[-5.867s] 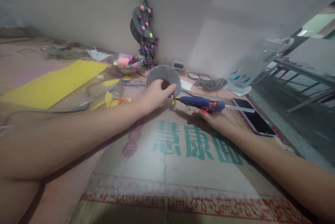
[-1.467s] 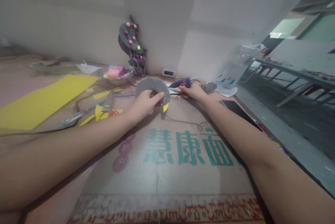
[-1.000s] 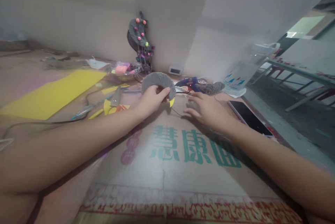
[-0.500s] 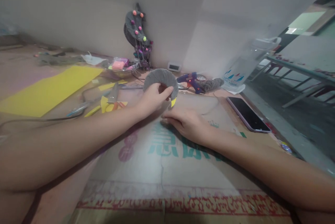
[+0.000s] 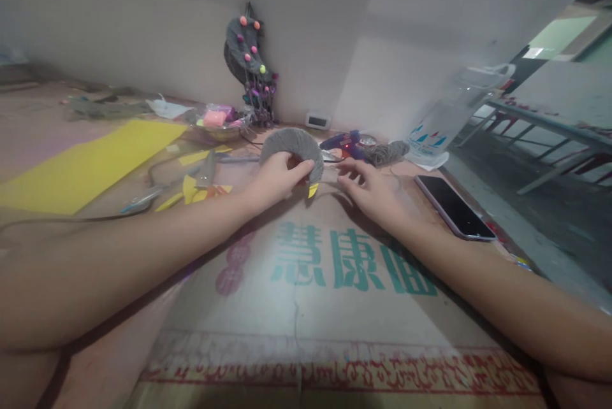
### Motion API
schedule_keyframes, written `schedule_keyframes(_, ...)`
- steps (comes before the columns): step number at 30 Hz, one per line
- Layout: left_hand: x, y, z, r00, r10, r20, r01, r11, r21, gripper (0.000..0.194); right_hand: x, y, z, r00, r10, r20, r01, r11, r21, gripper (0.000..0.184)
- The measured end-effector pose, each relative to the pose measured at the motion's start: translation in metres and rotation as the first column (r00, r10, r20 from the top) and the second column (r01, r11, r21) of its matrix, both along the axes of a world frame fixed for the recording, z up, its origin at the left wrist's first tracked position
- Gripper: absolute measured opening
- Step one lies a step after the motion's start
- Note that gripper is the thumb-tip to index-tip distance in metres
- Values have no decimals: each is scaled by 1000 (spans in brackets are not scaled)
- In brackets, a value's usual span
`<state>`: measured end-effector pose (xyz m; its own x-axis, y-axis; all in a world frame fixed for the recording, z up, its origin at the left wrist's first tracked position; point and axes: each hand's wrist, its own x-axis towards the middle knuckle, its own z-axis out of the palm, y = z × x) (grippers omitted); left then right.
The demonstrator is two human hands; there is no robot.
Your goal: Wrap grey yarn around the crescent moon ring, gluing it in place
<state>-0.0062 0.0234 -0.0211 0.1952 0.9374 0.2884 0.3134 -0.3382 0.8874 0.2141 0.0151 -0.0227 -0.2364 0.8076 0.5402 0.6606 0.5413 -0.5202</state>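
Observation:
My left hand [image 5: 280, 176] is closed on a crescent wrapped in grey yarn [image 5: 291, 141], thumb on its inner edge and the rest of the fingers hidden behind. A bare yellow tip [image 5: 313, 190] shows at the crescent's lower right end. To the right of that end, my right hand [image 5: 366, 186] has its fingers bent in a pinch around a thin grey yarn strand that leads from the crescent; the strand is faint and blurred. A ball of grey yarn [image 5: 387, 154] lies behind the right hand.
Printed cardboard [image 5: 306, 313] covers the table before me. At left are a yellow sheet [image 5: 95, 164], pliers [image 5: 206, 170] and yellow scraps. A glue gun [image 5: 347, 141], a phone [image 5: 454, 207] and a plastic bottle [image 5: 437, 119] stand or lie right. A decorated crescent [image 5: 243, 46] leans on the wall.
My right hand has moved up and to the right, from below the crescent's yellow tip to beside it. The left hand keeps its hold on the crescent, nearly still.

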Motion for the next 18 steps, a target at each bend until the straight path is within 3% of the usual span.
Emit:
schedule_keyframes(3, 0, -1, 1, 1000, 9, 3, -9, 1000, -22, 31, -2, -4, -1, 998, -36, -60, 38, 999, 39, 22)
schedule_keyframes(6, 0, -1, 2, 1000, 5, -8, -5, 1000, 7, 31, -10, -15, 1, 978, 64, -201, -96, 983, -157, 20)
schedule_keyframes(9, 0, 0, 1, 1000, -10, -7, 11, 999, 31, 31, -19, -22, -2, 926, 159, -341, -290, 880, -377, 28)
schedule_keyframes(11, 0, -1, 1, 1000, -20, -21, 20, 999, 34, 32, -23, -22, -6, 917, 173, -361, -329, 837, -437, 30)
schedule_keyframes(14, 2, -5, 3, 999, -4, -45, 5, 1000, 24, 31, -23, -21, -10, 930, 187, -315, -309, 863, -400, 24)
schedule_keyframes(18, 5, -12, 8, 986, 64, -153, -63, 998, 12, 27, -18, -24, -11, 963, 268, 3, -265, 956, -128, 6)
